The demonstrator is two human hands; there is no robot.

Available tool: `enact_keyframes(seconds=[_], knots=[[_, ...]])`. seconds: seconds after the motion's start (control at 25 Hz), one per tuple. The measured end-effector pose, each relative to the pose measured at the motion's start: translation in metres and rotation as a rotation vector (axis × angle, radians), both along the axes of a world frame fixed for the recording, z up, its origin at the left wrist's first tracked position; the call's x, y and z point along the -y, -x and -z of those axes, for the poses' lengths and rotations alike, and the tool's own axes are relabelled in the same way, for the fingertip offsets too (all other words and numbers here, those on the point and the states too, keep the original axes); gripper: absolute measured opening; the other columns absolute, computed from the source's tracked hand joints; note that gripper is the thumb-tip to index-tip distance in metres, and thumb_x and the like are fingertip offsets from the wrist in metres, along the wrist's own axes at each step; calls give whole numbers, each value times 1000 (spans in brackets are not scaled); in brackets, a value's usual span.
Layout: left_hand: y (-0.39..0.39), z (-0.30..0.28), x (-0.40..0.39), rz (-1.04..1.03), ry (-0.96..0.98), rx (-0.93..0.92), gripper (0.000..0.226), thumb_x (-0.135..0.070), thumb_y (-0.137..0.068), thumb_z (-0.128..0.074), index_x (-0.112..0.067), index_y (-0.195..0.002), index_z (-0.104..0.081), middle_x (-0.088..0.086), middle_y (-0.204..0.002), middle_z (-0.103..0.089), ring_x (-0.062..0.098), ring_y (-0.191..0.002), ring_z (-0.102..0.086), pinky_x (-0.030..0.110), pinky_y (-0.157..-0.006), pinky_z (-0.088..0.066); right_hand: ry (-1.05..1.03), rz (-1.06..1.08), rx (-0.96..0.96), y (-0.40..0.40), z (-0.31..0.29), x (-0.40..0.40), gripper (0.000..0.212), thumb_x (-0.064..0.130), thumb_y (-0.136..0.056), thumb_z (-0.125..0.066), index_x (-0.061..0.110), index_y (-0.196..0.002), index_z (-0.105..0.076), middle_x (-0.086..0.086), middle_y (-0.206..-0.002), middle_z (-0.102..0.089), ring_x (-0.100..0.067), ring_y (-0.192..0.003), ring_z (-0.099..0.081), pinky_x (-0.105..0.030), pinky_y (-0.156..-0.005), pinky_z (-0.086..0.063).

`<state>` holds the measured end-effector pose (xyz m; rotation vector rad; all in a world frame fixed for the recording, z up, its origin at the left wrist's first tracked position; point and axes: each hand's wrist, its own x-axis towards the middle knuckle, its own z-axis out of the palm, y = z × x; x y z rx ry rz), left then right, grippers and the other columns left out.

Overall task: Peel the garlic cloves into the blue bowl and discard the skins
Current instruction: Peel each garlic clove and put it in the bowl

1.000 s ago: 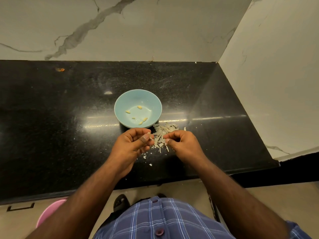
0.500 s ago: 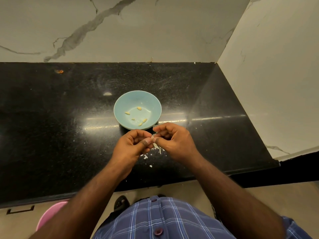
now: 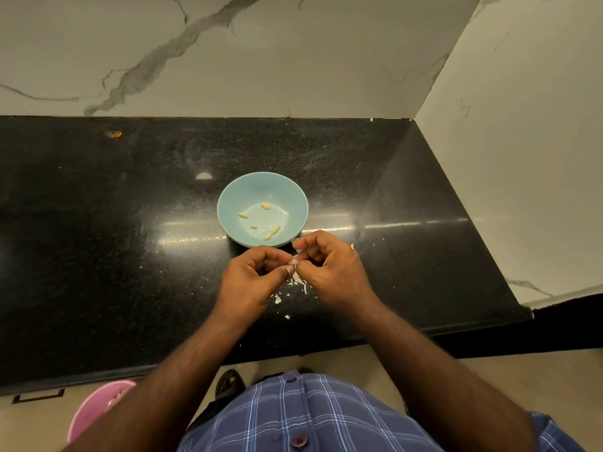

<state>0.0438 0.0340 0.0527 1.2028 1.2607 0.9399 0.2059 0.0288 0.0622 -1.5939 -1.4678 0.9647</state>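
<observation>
Both hands pinch garlic clove (image 3: 292, 261) together: left hand (image 3: 253, 278), right hand (image 3: 329, 270), just before blue bowl (image 3: 228, 199).

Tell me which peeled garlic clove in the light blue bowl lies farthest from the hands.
The peeled clove at the far side of the light blue bowl. The other four lie lower in the picture: one at left, three toward the near wall.

Black granite counter (image 3: 98, 239), veined white marble walls (image 3: 293, 53), beige floor (image 3: 522, 380)
</observation>
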Motion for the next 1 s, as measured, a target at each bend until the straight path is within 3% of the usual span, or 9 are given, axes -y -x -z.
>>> enact_keyframes(seconds=[0.16,0.36,0.48,0.72,1.0], knots=[[0,0,-1,-7,12,19,15,-6,-86,-78,-18,-94,-76,5,-87,-77,21,-87,-74,31,-80,-62,11,1,-27,-3,-1,-1,22,11,-85,-75,22,-103,-69,7,-82,-73,-9,-78,-70,-32,-75,-61],[-1,2,-3,15,52,76,15,-4,-86,-78,-15,-96,-76,7,-88,-77,15,-84,-73,22,-72,-58,35,19,-28,-5,6,-4,15,15,-84,-72,24,-96,-69,3,-81,-72,-15,-76,-68,-45,-73,-61],[0,5,-4,-23,81,95,14,-5,-86,-78,-12,-98,-74,9,-89,-76,14,-83,-72,20,-68,-56,67,37,-79,-9,8,-3,15,11,-87,-72,22,-97,-72,2,-85,-75,-13,-82,-72,-45,-80,-61],[1,7,-2,11,60,47,14,-9,-85,-80,-15,-96,-75,7,-88,-76,20,-87,-74,29,-79,-60,48,-15,-138,-8,4,-3,22,9,-83,-78,24,-97,-70,1,-86,-75,-14,-84,-72,-35,-78,-61],[1,8,0,37,-5,-40,14,-10,-84,-81,-18,-94,-77,0,-84,-78,15,-84,-74,30,-79,-60,26,-21,-75,-5,7,0,20,13,-82,-75,23,-99,-68,1,-85,-72,-19,-82,-70,-48,-77,-61]])
